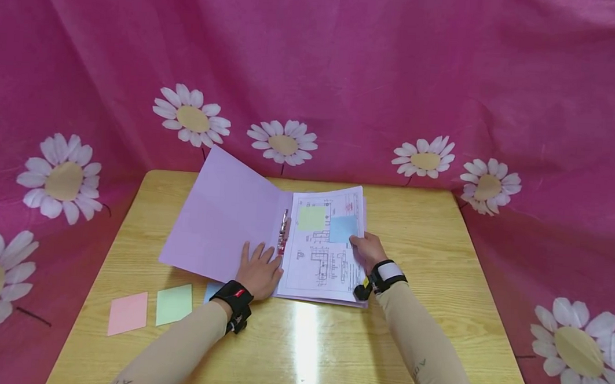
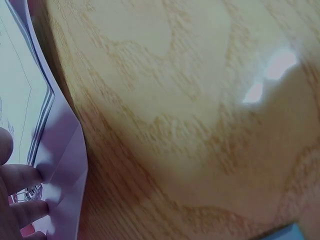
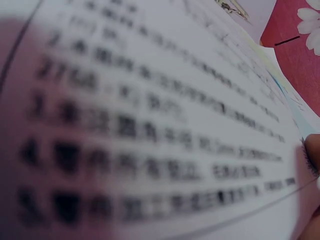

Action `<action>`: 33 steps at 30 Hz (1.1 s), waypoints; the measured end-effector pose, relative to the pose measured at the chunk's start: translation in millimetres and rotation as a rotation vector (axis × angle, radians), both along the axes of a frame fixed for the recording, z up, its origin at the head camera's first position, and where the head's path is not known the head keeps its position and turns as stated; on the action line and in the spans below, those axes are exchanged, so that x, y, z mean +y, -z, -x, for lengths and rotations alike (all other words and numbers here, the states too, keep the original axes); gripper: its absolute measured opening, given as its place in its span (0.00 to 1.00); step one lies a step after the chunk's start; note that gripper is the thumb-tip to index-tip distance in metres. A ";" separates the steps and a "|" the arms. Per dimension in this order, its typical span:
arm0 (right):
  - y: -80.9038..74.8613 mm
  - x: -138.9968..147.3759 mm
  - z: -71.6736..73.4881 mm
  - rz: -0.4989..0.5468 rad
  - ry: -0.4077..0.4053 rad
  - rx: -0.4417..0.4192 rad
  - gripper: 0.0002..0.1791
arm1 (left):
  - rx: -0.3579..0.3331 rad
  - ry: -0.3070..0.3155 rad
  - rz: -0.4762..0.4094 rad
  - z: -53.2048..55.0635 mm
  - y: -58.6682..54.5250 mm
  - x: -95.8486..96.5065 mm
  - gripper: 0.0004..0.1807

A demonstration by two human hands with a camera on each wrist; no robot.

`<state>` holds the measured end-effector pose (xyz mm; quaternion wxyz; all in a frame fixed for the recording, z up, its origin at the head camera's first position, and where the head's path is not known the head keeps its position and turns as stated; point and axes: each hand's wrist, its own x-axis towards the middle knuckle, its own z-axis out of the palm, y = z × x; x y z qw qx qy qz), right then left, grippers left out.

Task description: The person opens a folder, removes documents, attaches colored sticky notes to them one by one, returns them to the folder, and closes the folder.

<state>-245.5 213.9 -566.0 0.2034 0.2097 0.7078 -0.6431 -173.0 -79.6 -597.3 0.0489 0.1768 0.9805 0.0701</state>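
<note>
A purple ring binder [image 1: 233, 211] lies unfolded on the wooden table, its left cover tilted up off the tabletop. Printed drawing sheets [image 1: 303, 273] lie on its right side, beside a metal clip [image 1: 283, 231] at the spine. A pale green sticky note [image 1: 312, 218] and a blue sticky note [image 1: 342, 229] are on the top sheet. My left hand [image 1: 259, 272] rests with spread fingers on the binder near the spine's lower end. My right hand [image 1: 371, 250] pinches the sheets' right edge by the blue note; printed text fills the right wrist view, blurred.
On the table's left part lie a pink note [image 1: 128, 313] and a green note [image 1: 174, 304]. Another blue note [image 1: 211, 291] is partly covered by my left wrist and the binder. A pink curtain [image 1: 345, 72] with white flowers hangs behind the table [image 1: 420, 233].
</note>
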 end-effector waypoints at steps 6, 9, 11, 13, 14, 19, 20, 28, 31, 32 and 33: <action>3.4 -0.2 3.8 0.017 0.014 -0.020 0.22 | -0.014 0.008 0.002 0.0 -3.9 -0.3 0.26; 7.0 1.0 4.0 0.075 0.040 -0.033 0.22 | -0.012 0.014 0.005 0.1 -4.6 -0.5 0.26; 9.5 1.9 3.6 0.102 0.053 -0.043 0.21 | -0.013 0.012 0.001 0.0 -5.1 -0.3 0.25; 11.6 2.2 3.0 0.107 0.054 -0.050 0.21 | -0.015 0.009 -0.001 0.0 -5.5 0.0 0.25; 12.7 2.1 2.7 0.106 0.054 -0.053 0.21 | -0.018 0.006 -0.004 -0.1 -6.0 0.2 0.25; 16.6 0.0 2.0 0.119 0.028 -0.044 0.22 | -0.028 -0.006 -0.042 -0.9 -8.3 1.6 0.24; 17.2 -0.5 2.2 0.123 0.029 -0.041 0.22 | -0.030 -0.008 -0.048 -1.1 -8.7 1.9 0.24; 19.0 -4.6 3.2 0.097 0.045 -0.023 0.21 | -0.036 -0.008 -0.030 -1.1 -8.7 2.7 0.28; 20.0 -5.0 2.9 0.036 0.025 -0.015 0.21 | -0.032 -0.009 -0.027 -1.6 -8.6 2.4 0.31; 20.8 -5.1 3.0 0.012 0.017 -0.016 0.21 | -0.029 -0.010 -0.025 -1.7 -8.3 2.3 0.31; 21.0 -5.2 3.0 -0.016 0.003 -0.017 0.21 | -0.030 -0.011 -0.018 -1.9 -7.7 2.0 0.32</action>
